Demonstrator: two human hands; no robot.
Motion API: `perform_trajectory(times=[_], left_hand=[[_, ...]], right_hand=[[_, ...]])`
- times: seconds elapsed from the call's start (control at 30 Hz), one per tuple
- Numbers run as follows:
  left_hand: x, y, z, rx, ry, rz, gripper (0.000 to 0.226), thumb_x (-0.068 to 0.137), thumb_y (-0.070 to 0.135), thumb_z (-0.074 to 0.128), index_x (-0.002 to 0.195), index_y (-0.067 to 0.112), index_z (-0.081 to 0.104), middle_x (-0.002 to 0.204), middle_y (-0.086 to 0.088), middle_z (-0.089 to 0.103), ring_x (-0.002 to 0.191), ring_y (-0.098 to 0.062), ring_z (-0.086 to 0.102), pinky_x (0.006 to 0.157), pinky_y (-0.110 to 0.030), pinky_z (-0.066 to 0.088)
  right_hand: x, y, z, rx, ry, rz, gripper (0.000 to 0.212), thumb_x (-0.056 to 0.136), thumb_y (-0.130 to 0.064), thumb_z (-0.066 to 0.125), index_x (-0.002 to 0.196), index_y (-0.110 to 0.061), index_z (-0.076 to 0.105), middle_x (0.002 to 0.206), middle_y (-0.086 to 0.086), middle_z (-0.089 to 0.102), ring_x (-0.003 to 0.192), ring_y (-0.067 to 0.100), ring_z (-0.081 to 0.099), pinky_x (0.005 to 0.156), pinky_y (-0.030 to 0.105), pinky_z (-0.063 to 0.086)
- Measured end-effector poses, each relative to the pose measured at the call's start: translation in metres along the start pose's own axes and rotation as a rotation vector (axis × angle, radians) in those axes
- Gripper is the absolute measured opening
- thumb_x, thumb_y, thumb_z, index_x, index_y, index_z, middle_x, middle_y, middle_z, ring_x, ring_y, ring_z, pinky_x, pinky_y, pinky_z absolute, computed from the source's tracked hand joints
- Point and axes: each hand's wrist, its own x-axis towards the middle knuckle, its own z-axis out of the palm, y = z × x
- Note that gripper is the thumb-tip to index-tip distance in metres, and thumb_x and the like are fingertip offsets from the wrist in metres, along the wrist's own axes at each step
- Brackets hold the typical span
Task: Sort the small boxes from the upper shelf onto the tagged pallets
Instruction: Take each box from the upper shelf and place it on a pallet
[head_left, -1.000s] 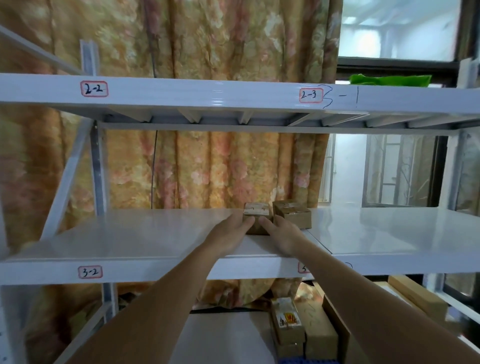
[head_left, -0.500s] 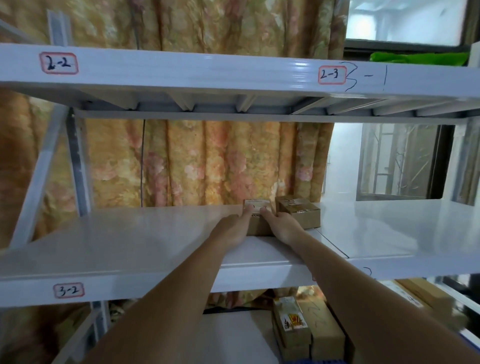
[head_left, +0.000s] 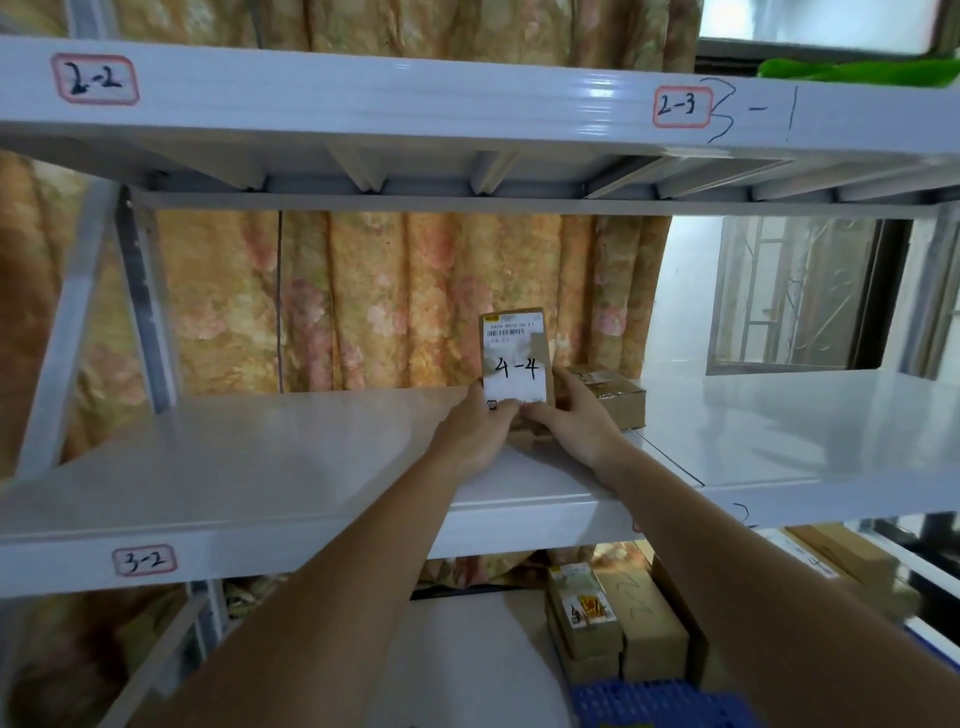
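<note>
A: Nearest to us, low at the frame's edge, we see a blue pallet, cut off at the bottom, with stacked cartons behind it; the writing on them is too blurred for us to read.

B: Our forearms cross over the front of the white shelf marked 3-2; a second tag there is hidden behind our right arm.

A: Farther in, our left hand and right hand both grip the small box, fingers curled round its lower edges. It stands tipped up on end over the shelf, its label reading 4-4 towards us.

B: We cannot tell whether its base touches the shelf; our hands cover it. Just beside it on the right lies a second small box, partly behind our right hand.

A: Beyond hangs a floral curtain; above runs a beam tagged 2-2 and 2-3.
</note>
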Motion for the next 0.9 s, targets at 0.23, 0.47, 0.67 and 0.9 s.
perform_trajectory(times=[0.23,0.47,0.67,0.9], left_hand=[[-0.007,0.004,-0.003,-0.182,0.08,0.091,0.046,0.095,0.056,0.06,0.133,0.039,0.04,0.132,0.012,0.062,0.118,-0.011,0.06,0.1,-0.035,0.046],[-0.011,0.005,-0.002,-0.235,0.008,0.088,0.082,0.078,0.078,0.057,0.144,0.036,0.033,0.13,0.013,0.064,0.114,-0.016,0.066,0.099,-0.045,0.054],[-0.012,0.006,-0.002,-0.156,-0.003,0.159,0.062,0.101,0.066,0.041,0.155,0.039,0.028,0.136,0.015,0.059,0.113,-0.016,0.062,0.092,-0.033,0.046],[-0.005,-0.002,0.004,-0.082,0.036,0.29,0.074,0.094,0.074,0.035,0.159,0.046,0.012,0.152,0.014,0.051,0.134,-0.017,0.054,0.11,-0.049,0.044]], right_hand=[[-0.018,-0.018,0.0,0.238,0.008,0.009,0.055,0.095,-0.033,0.065,0.146,-0.025,0.045,0.112,0.01,0.072,0.068,0.025,0.07,0.073,0.042,0.06],[-0.024,-0.02,-0.001,0.231,0.013,0.001,0.054,0.096,-0.036,0.063,0.146,-0.029,0.044,0.114,0.008,0.071,0.077,0.025,0.072,0.08,0.047,0.061],[-0.028,-0.023,0.003,0.171,0.06,0.005,0.05,0.097,-0.06,0.057,0.134,-0.027,0.054,0.113,-0.007,0.068,0.082,0.028,0.074,0.073,0.036,0.064],[-0.023,-0.02,0.007,0.24,0.101,0.049,0.046,0.09,-0.052,0.061,0.122,-0.02,0.058,0.106,0.016,0.071,0.072,0.031,0.068,0.073,0.052,0.06]])
